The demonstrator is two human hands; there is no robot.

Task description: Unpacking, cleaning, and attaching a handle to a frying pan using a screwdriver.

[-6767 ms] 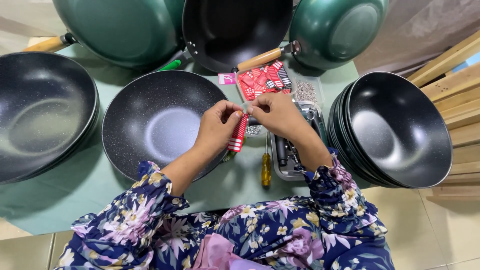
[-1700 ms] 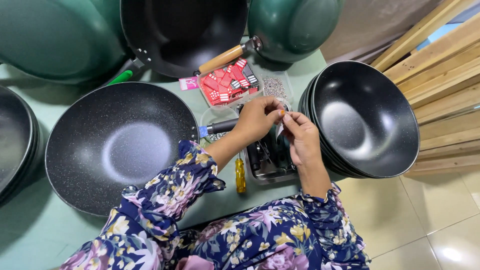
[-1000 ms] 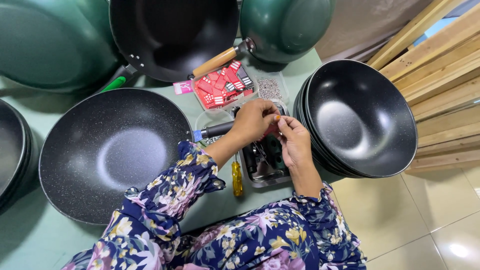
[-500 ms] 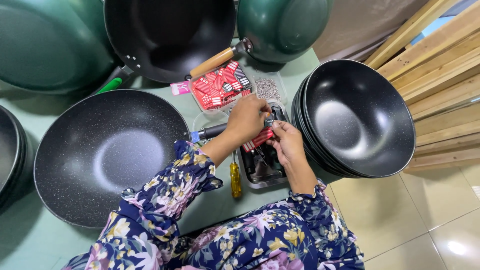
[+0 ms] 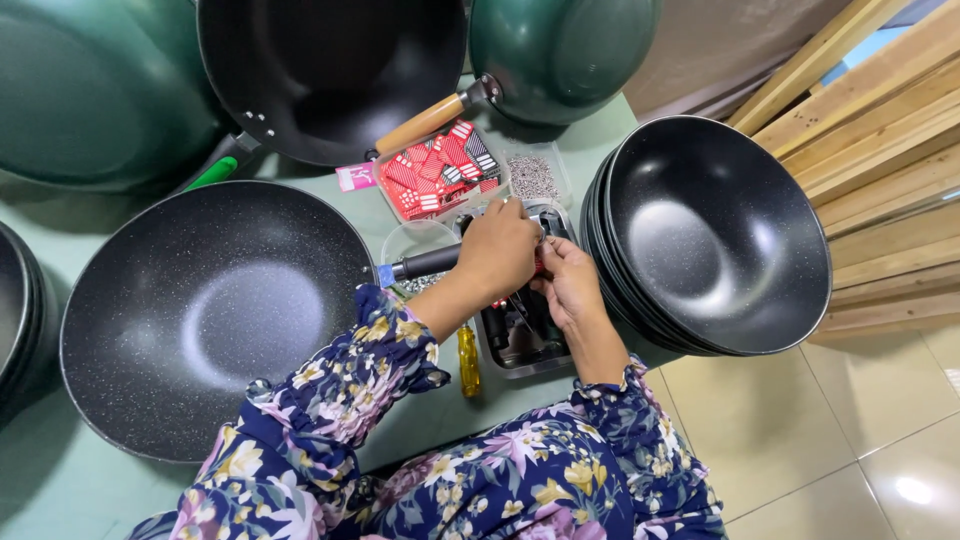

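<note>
My left hand (image 5: 500, 250) is curled over the end of the dark handle stub (image 5: 425, 262) of a black speckled wok (image 5: 215, 315). My right hand (image 5: 568, 288) presses against it from the right. Between the two hands sits a small red piece (image 5: 540, 264), mostly hidden by the fingers. Both hands hover above a metal tray (image 5: 520, 345) of dark parts. Which fingers pinch the red piece cannot be made out exactly.
A stack of black woks (image 5: 720, 235) stands to the right. A clear box of red tags (image 5: 435, 170) and a box of small screws (image 5: 533, 178) lie behind the hands. A yellow screwdriver (image 5: 468, 360) lies near the tray. Green woks (image 5: 560, 50) and wooden slats (image 5: 870, 110) are farther off.
My hands have drawn closer together over the tray, and the red piece that showed between them half a second ago is now almost covered.
</note>
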